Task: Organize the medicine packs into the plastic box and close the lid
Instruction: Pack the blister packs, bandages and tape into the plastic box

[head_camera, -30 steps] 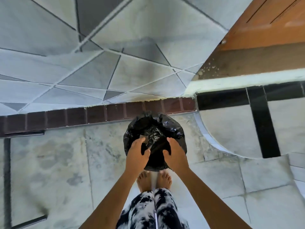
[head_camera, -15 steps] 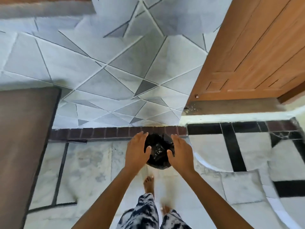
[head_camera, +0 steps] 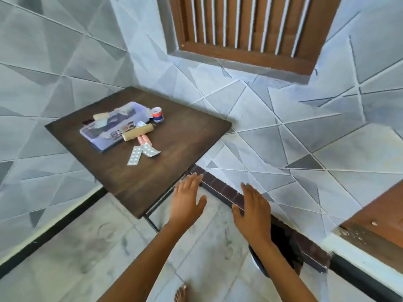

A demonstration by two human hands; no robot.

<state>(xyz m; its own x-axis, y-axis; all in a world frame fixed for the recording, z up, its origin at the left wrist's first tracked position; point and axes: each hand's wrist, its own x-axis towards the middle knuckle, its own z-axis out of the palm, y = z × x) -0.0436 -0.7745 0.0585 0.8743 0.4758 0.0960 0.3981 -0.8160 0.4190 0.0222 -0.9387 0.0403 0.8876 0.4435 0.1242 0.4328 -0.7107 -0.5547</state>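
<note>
A clear plastic box (head_camera: pixel 113 125) lies on a dark wooden table (head_camera: pixel 174 136), with packs showing through it. A beige bandage roll (head_camera: pixel 137 132) rests against the box's near side. Silver blister packs (head_camera: pixel 142 154) and a pink pack (head_camera: pixel 144 140) lie on the table in front of it. A small red, white and blue tape roll (head_camera: pixel 157 114) stands by the box's far corner. My left hand (head_camera: pixel 187 201) and my right hand (head_camera: pixel 253 211) hover open and empty over the floor, to the right of the table's near corner.
A black bag-lined bin (head_camera: pixel 283 247) sits on the floor under my right forearm. Tiled walls surround the table. A barred wooden window (head_camera: pixel 246 29) is above, and a wooden door (head_camera: pixel 379 219) stands at the right. My bare foot (head_camera: pixel 181 293) shows at the bottom.
Both hands have let go of the black bag and lifted away, open. The view has swung up and left, bringing the table with the box and packs into sight.
</note>
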